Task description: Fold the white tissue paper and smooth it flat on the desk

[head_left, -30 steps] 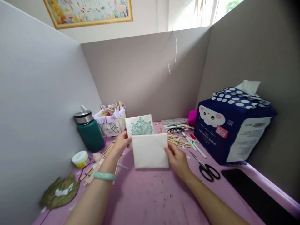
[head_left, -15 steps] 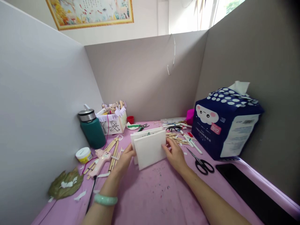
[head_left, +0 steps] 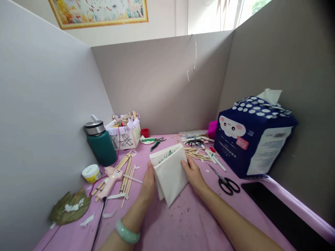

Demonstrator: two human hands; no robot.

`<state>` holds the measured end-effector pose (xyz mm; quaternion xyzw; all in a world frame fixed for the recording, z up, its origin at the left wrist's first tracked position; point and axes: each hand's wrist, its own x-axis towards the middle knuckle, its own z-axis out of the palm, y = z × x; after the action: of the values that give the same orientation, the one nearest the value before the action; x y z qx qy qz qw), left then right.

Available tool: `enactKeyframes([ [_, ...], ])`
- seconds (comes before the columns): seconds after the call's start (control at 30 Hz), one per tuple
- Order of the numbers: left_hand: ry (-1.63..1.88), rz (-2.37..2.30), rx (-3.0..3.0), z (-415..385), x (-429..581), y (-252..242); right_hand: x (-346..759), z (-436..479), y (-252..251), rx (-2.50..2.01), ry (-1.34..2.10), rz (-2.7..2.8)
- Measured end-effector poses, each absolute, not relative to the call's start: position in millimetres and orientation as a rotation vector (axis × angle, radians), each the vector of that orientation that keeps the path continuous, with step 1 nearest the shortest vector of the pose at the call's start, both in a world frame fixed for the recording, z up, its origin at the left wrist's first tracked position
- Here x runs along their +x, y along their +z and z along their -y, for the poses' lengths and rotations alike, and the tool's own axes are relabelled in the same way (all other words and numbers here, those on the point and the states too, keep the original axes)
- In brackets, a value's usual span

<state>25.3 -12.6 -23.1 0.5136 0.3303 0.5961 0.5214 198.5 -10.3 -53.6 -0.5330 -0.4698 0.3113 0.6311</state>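
Note:
Between my two hands is a folded white cloth (head_left: 171, 177), tilted with one corner pointing down toward the table. Green markings show on its inner face, visible in the gap at the top fold. My left hand (head_left: 148, 181) grips the cloth's left edge, the thumb along its upper corner. On the opposite edge my right hand (head_left: 193, 173) pinches the cloth, thumb in front and fingers behind. What the inner layers hold, if anything, is hidden.
A pink glue gun (head_left: 112, 181) and bamboo sticks (head_left: 127, 174) lie left, near a green bottle (head_left: 101, 144). Green-handled pruners (head_left: 156, 143) lie behind the cloth. Scissors (head_left: 224, 181), a black phone-like slab (head_left: 282, 212) and a blue tissue pack (head_left: 253, 139) stand or lie right.
The white cloth has turned from nearly level to tilted, its lower corner now pointing down. My left hand has moved right and turned with it; my right hand still grips the right edge.

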Motion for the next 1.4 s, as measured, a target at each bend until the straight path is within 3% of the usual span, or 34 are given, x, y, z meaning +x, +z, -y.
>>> enactKeyframes([
  [0.17,1.604,-0.863,1.53,15,20,-21,188,21,-42,-1.182,0.694,0.969],
  [0.57,1.622,-0.964,1.737,12,7,-4,184,31,-35,-0.968,0.659,1.105],
  [1.13,1.551,-1.133,1.733,11,13,-10,178,29,-35,-1.139,0.601,1.086],
  [1.4,1.565,-1.06,1.684,11,12,-3,185,29,-10,-1.141,0.52,1.038],
])
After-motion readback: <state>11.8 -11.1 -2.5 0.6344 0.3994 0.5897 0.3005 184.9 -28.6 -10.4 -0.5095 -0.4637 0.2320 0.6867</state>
